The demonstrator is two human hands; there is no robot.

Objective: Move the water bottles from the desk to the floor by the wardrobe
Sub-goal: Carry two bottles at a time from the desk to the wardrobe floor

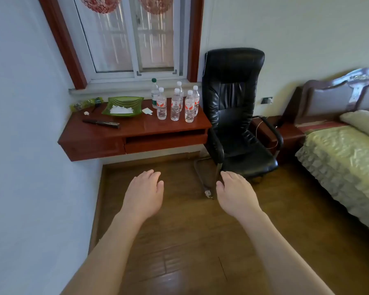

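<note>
Several clear water bottles (175, 105) with white caps and red labels stand upright in a cluster on the right part of the red-brown desk (136, 129) under the window. One taller bottle with a green cap (154, 92) stands behind them. My left hand (144, 193) and my right hand (235, 192) are stretched out palm down over the wooden floor, well short of the desk. Both hold nothing and their fingers are loosely apart. No wardrobe is in view.
A green dish (123, 107) with white contents, a dark flat stick (100, 123) and small items lie on the desk's left part. A black office chair (234, 116) stands right of the desk. A bed (345, 154) fills the right side. A wall runs along the left.
</note>
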